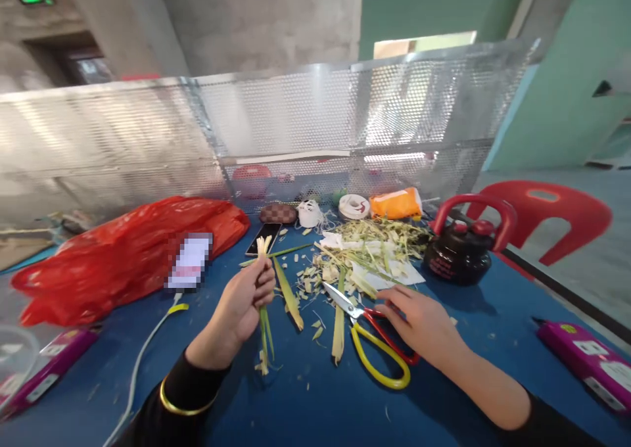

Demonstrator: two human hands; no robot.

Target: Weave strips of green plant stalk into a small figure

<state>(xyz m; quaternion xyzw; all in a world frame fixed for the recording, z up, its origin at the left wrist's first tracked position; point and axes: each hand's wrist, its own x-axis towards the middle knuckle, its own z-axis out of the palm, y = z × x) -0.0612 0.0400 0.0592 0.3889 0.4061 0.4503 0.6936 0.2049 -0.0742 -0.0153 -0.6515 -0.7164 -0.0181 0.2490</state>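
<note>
My left hand (246, 299) is closed around a small bundle of pale-tipped green leaf strips (265, 332), which stick out above and below the fist. Over the red handle of a pair of scissors (355, 312) hovers or rests my right hand (419, 315), its fingers apart and loosely bent; contact cannot be made out. The scissors lie slightly open, with one red and one yellow handle. Between the hands are a yellow-green leaf piece (287, 294) and a second leaf strip (339, 329). Behind them spreads a pile of leaf scraps (384, 240) with white paper.
A red plastic bag (138, 250) and a lit phone (190, 263) on a cable are at left. A dark pot with red handle (461, 253) stands right, near a purple tool (586, 361). Tape (353, 206) and an orange packet (396, 203) sit before a perforated metal screen (290, 115).
</note>
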